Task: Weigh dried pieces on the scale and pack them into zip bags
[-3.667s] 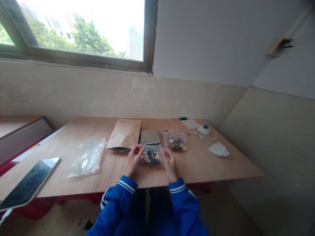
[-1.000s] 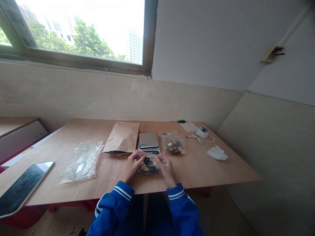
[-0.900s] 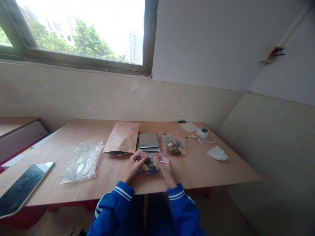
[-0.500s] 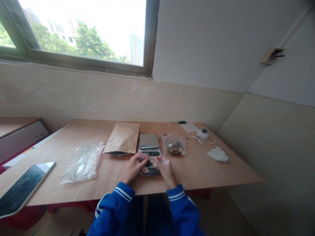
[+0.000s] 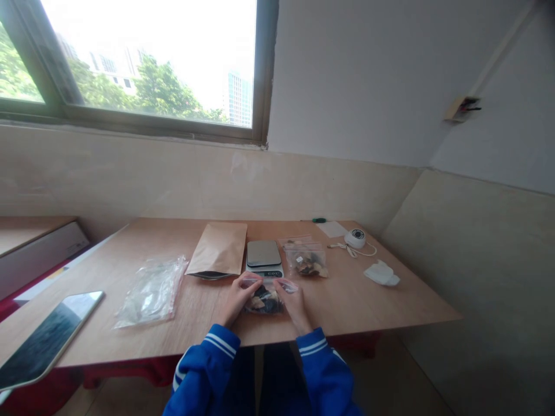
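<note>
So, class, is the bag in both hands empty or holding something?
Holding something: dark and pale pieces show through the clear bag between the left hand and right hand.

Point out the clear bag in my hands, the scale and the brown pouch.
Clear bag (image 5: 262, 301), head view: its filled front.
Scale (image 5: 263, 253), head view: its silver top plate.
Brown pouch (image 5: 220, 248), head view: its upper face.

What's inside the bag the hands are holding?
Dark and pale pieces show through the clear bag. The left hand and right hand cover parts of its sides, hiding anything there.
</note>
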Demonstrator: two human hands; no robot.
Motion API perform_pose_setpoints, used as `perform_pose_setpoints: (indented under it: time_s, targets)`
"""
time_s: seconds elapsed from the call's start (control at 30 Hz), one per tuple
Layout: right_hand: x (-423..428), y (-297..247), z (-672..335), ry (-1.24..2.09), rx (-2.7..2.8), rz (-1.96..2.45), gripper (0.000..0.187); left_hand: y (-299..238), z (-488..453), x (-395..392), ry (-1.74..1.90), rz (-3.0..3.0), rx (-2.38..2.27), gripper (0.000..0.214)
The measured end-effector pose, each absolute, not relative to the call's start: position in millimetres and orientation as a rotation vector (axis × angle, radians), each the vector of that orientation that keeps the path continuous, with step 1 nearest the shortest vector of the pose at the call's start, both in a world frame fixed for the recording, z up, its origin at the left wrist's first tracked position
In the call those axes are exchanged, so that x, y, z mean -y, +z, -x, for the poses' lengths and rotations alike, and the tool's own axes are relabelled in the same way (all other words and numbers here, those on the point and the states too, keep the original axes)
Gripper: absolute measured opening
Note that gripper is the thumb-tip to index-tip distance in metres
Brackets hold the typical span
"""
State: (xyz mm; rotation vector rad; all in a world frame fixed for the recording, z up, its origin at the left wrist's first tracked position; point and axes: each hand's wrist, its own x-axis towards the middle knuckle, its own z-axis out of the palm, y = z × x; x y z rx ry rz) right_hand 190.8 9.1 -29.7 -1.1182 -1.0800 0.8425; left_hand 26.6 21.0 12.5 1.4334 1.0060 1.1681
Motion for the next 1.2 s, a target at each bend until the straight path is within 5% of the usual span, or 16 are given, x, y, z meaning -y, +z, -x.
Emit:
perform_pose_setpoints:
  time_s: [0.5,0.77,0.97,1.2]
  targets:
    - [8.6,5.5,-214.6,0.750,1.234,1.188,0.031,9.0,-24.0,-21.3,1.168,-1.392,-1.049,0.043]
    - [-33.6,47.9,-327.8,0.173,1.366,1.654,0.057,4.5,-22.3,-24.8,1.153,-1.427,-0.998,0.040]
    - [-10.3,14.3,-291.8,-0.552,1.128,1.826,0.065,-1.4,-22.3,-26.9,1.132,-1.411,-1.000,0.039]
    - [-24.5,-44.5,-265.4,-0.283,1.375,1.814,0.064,1.4,-25.1,-26.2,1.110,-1.423,-1.010,0.039]
